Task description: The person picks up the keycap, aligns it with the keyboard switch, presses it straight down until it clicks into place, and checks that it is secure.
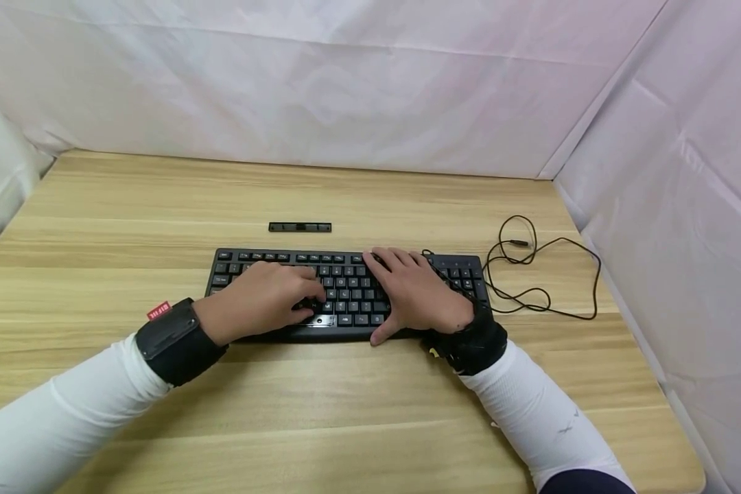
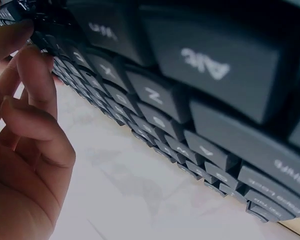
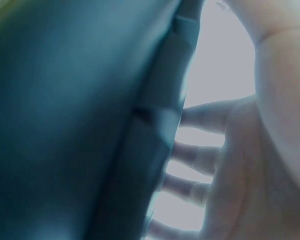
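Observation:
A black keyboard point(image 1: 352, 334) lies across the middle of the table. In its bottom row is a long uncovered slot point(image 1: 321, 320), shiny in part, without its keycap. Over the left half, my left hand point(image 1: 265, 295) has bent fingers, thumb and index fingertips low among the keys by that slot; what lies between them is hidden. Letter keys point(image 2: 155, 95) fill the left wrist view beside the curled fingers. My right hand point(image 1: 416, 295) spans the keyboard's right part, spread fingers reaching the far edge and thumb at the front edge. In the right wrist view these fingers point(image 3: 195, 155) look nearly straight.
Behind the keyboard lies a long black keycap point(image 1: 300, 227), apparently a space bar with its underside up. A thin black cable point(image 1: 595, 274) loops over the table to the right. White cloth point(image 1: 321, 89) hangs behind and at the sides of the wooden table point(image 1: 346, 425).

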A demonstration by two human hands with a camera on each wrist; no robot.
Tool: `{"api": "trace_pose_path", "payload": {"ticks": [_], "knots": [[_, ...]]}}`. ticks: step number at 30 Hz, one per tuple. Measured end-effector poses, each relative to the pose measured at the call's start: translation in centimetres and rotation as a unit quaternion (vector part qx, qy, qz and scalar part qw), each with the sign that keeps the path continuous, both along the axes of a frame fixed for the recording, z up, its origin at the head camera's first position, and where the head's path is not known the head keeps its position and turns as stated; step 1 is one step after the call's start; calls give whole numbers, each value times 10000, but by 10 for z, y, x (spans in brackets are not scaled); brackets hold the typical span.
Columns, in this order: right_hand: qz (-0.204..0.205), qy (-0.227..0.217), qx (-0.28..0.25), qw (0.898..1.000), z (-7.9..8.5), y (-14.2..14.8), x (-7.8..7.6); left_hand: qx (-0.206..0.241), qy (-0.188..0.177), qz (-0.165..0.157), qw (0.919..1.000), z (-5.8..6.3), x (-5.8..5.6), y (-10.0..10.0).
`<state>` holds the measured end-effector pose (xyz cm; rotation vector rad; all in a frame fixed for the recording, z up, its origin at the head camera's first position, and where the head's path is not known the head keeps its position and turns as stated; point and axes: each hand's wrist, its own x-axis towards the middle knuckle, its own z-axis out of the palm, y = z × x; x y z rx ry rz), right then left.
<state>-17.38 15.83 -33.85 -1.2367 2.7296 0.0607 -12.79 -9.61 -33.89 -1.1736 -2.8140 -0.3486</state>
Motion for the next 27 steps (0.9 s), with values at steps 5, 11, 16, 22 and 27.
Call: {"api": "trace_pose_path", "payload": {"ticks": [5,11,16,22,27], "knots": [[-2,36,7,10000,-1,0,-1,-15,-65,4,10000,0,0,0],[12,28,31,10000,-4,2,-1,-182,190,-220,9994,-1,2,2],[12,68,49,10000,-4,2,-1,-159,382,-150,9990,0,4,4],[40,9,39,10000,-4,2,-1,103,76,203,9997,-1,5,6],[49,48,9,10000,-4,1,-1,117,-70,346,9993,-1,5,6]]}}
